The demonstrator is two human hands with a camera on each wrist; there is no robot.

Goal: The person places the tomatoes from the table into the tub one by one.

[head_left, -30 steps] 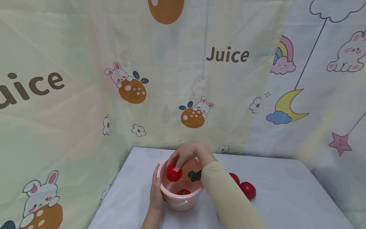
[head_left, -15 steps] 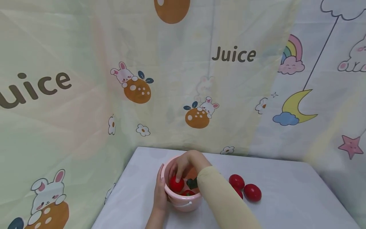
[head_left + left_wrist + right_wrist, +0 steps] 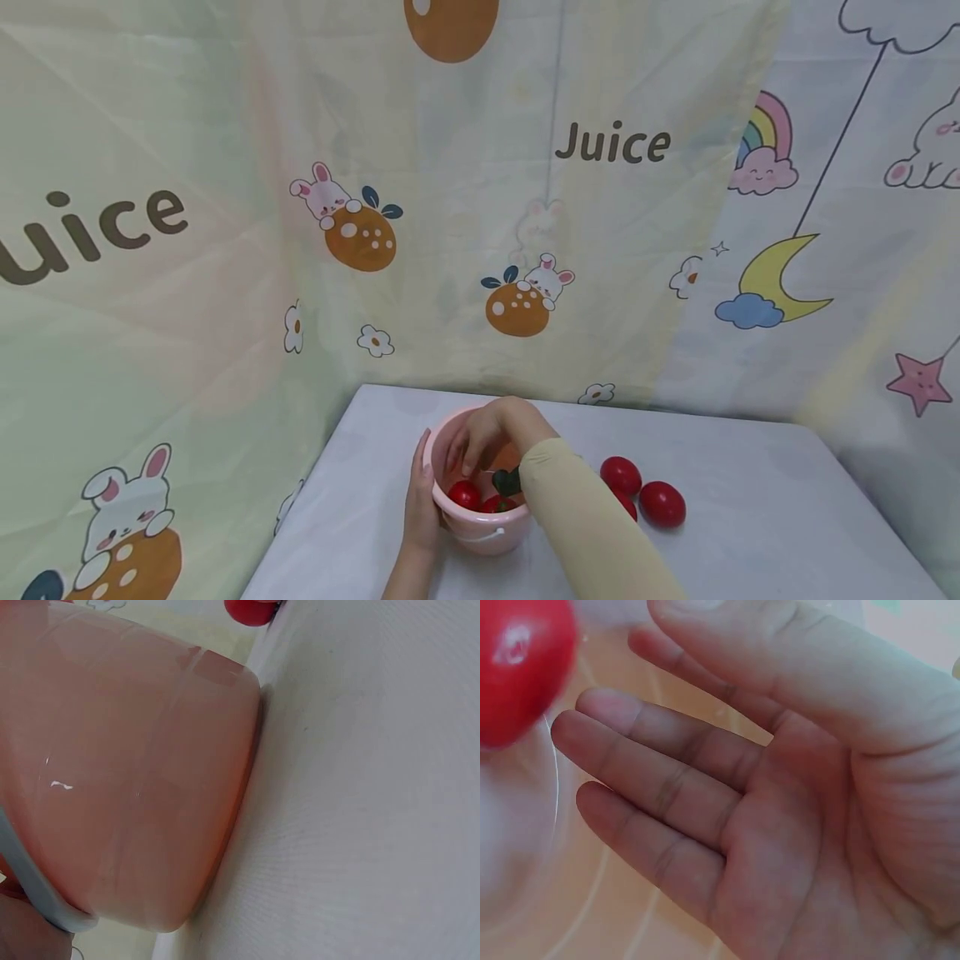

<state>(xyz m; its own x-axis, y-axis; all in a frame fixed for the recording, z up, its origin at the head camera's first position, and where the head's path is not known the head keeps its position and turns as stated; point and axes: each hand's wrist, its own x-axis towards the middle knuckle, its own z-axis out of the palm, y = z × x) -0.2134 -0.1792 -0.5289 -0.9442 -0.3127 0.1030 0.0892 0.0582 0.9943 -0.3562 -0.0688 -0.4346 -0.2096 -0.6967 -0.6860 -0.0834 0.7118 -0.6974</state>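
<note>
A pink bucket point(image 3: 480, 527) with a pale handle stands on the table. My left hand point(image 3: 422, 508) rests along its left outer wall, fingers straight up beside the rim; a bit of that hand shows by the handle point(image 3: 37, 881) in the left wrist view. Inside the bucket lie a red tomato point(image 3: 465, 496) and another red one with a green top point(image 3: 502, 505). My right hand point(image 3: 757, 795) reaches into the bucket from above with loosely straight fingers and a bare palm. The tomato sits just beyond its fingertips in the right wrist view.
Right of the bucket, several red tomatoes point(image 3: 663, 504) lie together on the white table point(image 3: 750, 508), one partly behind the right sleeve point(image 3: 592, 517). A dark green piece point(image 3: 506, 481) shows beside the right wrist. Printed cloth point(image 3: 450, 167) hangs behind and at the sides.
My right hand has lowered the tomato into the bucket and let it go beside the other one. The left hand has stayed at the bucket's side. The head view has shifted slightly.
</note>
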